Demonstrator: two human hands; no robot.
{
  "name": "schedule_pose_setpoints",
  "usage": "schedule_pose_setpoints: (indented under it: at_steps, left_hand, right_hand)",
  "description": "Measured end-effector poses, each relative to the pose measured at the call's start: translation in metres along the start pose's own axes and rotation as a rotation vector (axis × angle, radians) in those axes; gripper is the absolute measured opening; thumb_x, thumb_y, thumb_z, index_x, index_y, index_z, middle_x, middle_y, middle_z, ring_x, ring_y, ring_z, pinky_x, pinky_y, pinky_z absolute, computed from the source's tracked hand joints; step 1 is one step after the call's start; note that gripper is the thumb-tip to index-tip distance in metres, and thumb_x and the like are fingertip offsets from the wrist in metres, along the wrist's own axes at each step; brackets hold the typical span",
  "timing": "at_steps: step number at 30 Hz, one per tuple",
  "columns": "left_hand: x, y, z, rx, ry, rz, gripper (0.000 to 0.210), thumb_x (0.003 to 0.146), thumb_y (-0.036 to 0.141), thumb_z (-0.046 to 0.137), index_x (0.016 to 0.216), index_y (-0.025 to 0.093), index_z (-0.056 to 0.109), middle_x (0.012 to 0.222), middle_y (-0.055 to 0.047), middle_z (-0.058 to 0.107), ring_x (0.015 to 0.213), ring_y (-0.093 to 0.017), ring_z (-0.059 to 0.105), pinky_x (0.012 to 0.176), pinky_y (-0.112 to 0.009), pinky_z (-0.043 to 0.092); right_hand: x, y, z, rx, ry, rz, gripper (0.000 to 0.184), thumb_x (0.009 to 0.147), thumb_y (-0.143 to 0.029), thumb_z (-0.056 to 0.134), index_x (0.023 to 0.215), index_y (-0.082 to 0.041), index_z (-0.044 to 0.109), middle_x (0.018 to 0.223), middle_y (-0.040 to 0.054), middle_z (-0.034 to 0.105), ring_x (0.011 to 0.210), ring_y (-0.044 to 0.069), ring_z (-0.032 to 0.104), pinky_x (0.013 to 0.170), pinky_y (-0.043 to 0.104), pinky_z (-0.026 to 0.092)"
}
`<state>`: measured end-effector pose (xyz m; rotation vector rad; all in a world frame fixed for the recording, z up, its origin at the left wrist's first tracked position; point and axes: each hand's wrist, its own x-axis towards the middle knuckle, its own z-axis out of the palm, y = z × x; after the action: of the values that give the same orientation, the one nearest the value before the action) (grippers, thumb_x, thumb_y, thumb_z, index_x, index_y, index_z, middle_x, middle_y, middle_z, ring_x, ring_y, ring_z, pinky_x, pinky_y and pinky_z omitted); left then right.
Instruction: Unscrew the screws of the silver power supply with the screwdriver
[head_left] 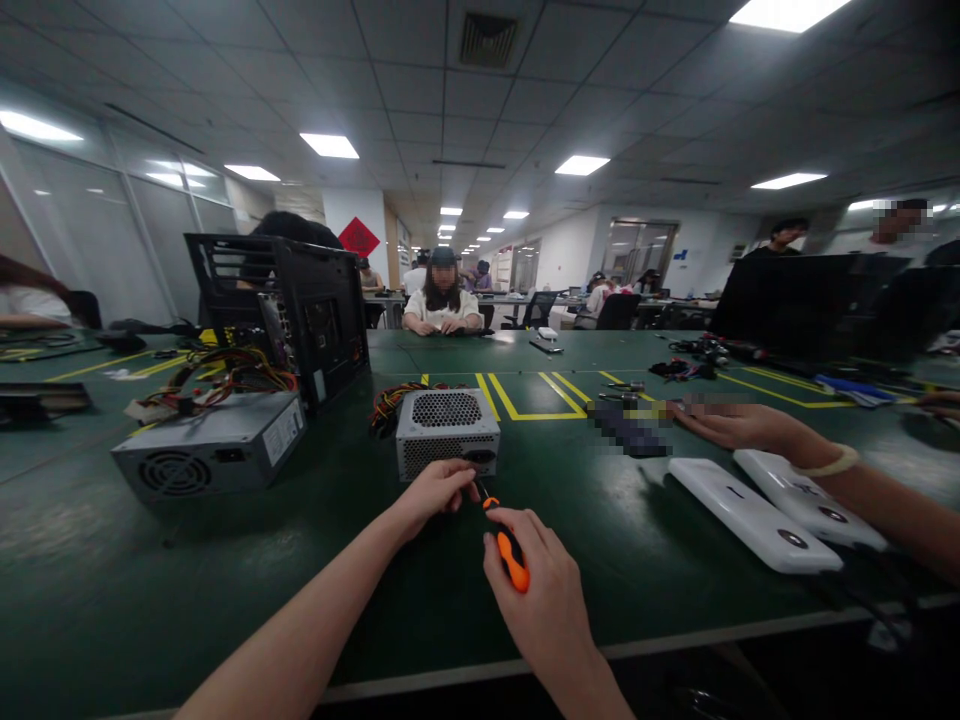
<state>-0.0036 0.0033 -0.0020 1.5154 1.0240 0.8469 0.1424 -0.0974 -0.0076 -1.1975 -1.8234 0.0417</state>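
Observation:
A grey computer power supply (448,430) stands on the green table in front of me, its perforated sides showing and coloured cables behind its left edge. Fingers of my left hand (439,492) are closed together close by its front lower corner; whatever is between them is too small to make out. My right hand (541,575) grips a screwdriver (513,560) with an orange and black handle. The screwdriver's thin shaft points up and left, its tip beside my left fingertips and near the front of the power supply.
Left of it lie a second power supply (217,448) with bundled cables and a black computer case (289,310). On the right are two white devices (750,510), a co-worker's hand (739,425) and small tools (626,388). Another person (442,295) sits across the table.

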Motion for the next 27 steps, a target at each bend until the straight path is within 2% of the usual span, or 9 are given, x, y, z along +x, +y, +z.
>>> schedule_pose_setpoints:
  at_steps: [7,16,22,27]
  left_hand:
    - [-0.002,0.004,0.000,0.008,0.006,-0.040,0.039,0.077,0.027,0.044,0.111,0.010,0.051,0.069,0.000,0.060,0.040,-0.002,0.037,0.039,-0.019,0.018]
    - [-0.001,0.003,0.001,-0.005,0.006,-0.049,0.041,0.077,0.027,0.044,0.113,0.010,0.048,0.070,0.000,0.059,0.041,-0.002,0.037,0.039,-0.019,0.019]
    - [0.000,0.001,0.000,0.015,0.000,-0.046,0.042,0.076,0.029,0.044,0.114,0.010,0.048,0.072,-0.001,0.060,0.041,-0.003,0.038,0.038,-0.019,0.019]
    - [0.000,0.000,-0.001,0.021,-0.003,-0.041,0.042,0.077,0.029,0.043,0.114,0.010,0.048,0.071,-0.001,0.059,0.042,-0.003,0.038,0.038,-0.018,0.019]
  right_hand:
    - [0.000,0.004,-0.001,-0.021,0.068,0.077,0.016,0.081,-0.022,0.044,0.095,-0.022,0.053,0.088,0.0035,0.059,0.078,0.018,0.055,0.070,0.032,0.043]
    - [0.000,0.007,-0.003,-0.036,0.065,0.132,0.016,0.081,-0.025,0.044,0.095,-0.023,0.052,0.093,0.0031,0.060,0.081,0.019,0.057,0.071,0.034,0.044]
    - [0.002,0.009,-0.007,0.059,0.060,0.254,0.021,0.081,-0.032,0.045,0.098,-0.022,0.051,0.090,0.0041,0.062,0.078,0.019,0.059,0.070,0.032,0.046]
    - [0.007,0.015,-0.017,0.170,0.052,0.292,0.021,0.082,-0.037,0.044,0.094,-0.021,0.052,0.087,0.0042,0.062,0.079,0.017,0.060,0.069,0.028,0.047]
